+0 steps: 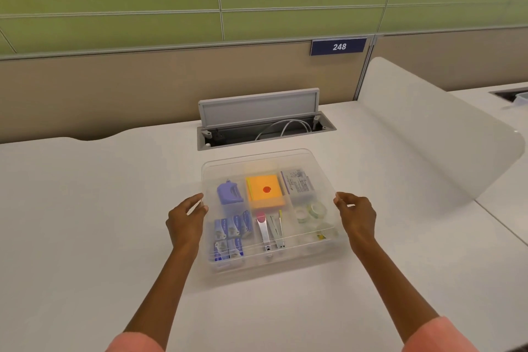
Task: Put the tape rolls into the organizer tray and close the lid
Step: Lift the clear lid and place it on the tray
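Observation:
A clear plastic organizer tray (274,264) sits on the white desk in front of me. A clear lid (265,158) lies over it, shifted slightly toward the back, so the tray's front strip shows uncovered. My left hand (185,223) pinches the lid's left edge and my right hand (357,214) pinches its right edge. Through the lid I see clear tape rolls (313,211) in the right compartment.
The tray also holds a purple dispenser (228,193), orange sticky notes (265,191), blue boxes (230,234), metal clippers (264,233) and a white packet (297,184). Behind it, an open cable hatch (265,128) is sunk into the desk. A white divider panel (428,134) stands at the right.

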Action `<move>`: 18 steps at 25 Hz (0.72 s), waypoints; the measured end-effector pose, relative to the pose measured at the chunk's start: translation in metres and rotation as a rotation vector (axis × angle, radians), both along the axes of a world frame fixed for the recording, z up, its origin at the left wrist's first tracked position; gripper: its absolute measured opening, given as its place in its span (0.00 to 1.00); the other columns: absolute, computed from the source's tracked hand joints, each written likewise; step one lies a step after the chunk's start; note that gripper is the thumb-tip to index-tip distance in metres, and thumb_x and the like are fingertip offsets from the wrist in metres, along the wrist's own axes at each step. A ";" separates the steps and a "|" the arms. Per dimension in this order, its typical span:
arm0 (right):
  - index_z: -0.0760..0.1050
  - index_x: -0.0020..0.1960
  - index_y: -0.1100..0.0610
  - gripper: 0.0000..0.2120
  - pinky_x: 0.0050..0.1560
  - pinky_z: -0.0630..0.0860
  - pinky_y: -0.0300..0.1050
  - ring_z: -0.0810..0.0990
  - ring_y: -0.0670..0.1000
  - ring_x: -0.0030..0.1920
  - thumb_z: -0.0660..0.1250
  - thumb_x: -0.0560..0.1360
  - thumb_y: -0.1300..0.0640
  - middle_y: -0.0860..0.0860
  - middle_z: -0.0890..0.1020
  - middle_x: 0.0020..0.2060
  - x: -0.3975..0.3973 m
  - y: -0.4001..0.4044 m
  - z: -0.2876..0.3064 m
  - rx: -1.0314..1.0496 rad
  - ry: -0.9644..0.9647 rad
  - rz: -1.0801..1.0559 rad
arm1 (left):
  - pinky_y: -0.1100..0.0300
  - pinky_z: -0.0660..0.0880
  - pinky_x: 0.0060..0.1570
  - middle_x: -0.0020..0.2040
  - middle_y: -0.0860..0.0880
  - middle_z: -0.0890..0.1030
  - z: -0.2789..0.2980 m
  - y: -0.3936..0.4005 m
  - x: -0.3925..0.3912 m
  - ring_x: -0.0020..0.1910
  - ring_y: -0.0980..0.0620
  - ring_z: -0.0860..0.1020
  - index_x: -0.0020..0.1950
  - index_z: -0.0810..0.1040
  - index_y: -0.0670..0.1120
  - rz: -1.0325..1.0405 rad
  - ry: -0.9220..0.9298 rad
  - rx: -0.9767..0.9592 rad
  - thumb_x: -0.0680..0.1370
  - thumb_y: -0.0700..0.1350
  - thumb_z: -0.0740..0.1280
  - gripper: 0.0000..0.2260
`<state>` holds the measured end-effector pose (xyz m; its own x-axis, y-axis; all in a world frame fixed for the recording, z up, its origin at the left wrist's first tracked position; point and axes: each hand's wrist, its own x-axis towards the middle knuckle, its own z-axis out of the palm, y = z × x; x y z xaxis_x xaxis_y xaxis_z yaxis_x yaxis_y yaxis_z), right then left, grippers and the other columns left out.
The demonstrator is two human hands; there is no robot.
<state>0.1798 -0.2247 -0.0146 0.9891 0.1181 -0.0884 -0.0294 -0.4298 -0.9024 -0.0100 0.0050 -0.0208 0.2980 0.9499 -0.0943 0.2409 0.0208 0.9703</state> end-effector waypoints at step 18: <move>0.79 0.55 0.60 0.17 0.51 0.79 0.55 0.81 0.58 0.45 0.73 0.69 0.54 0.59 0.83 0.45 -0.002 -0.037 -0.007 0.087 0.163 0.139 | 0.55 0.73 0.53 0.60 0.42 0.77 -0.006 -0.014 -0.008 0.56 0.46 0.77 0.59 0.76 0.45 -0.055 0.142 0.127 0.75 0.40 0.65 0.13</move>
<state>0.1780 -0.2619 -0.0217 0.9362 0.2667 -0.2288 -0.1234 -0.3603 -0.9246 -0.0180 -0.0091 -0.0271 0.3417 0.9396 -0.0200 0.3732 -0.1161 0.9205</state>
